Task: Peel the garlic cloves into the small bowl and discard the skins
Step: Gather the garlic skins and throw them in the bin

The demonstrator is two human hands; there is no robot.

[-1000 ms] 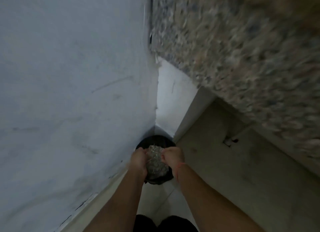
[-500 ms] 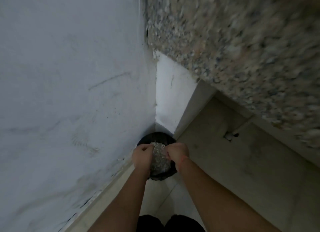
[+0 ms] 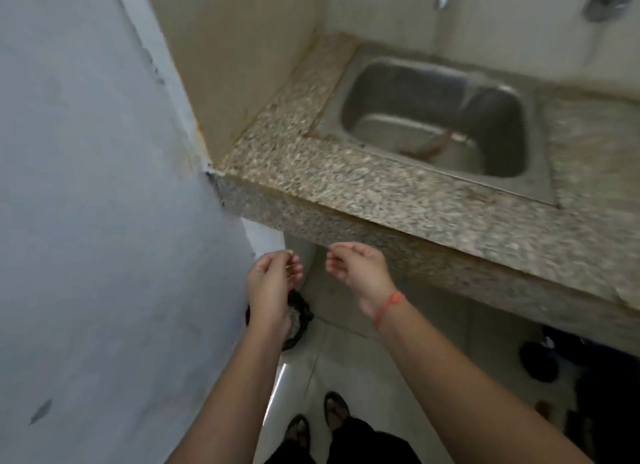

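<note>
Standing at the tabletop (image 3: pixel 381 200) edge, I held my right hand (image 3: pixel 360 269) loosely curled and empty. My left hand (image 3: pixel 272 287) curled tighter, whether round a scrap I couldn't tell. It hid most of the black bin (image 3: pixel 306 313) of pale garlic skins (image 3: pixel 294 317) on the floor (image 3: pixel 349 366).

No readable text, labels or numbers visible.

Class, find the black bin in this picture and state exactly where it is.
In the head view the black bin sits on the floor left of centre, against the blue-grey wall, partly hidden behind the left hand.
</note>
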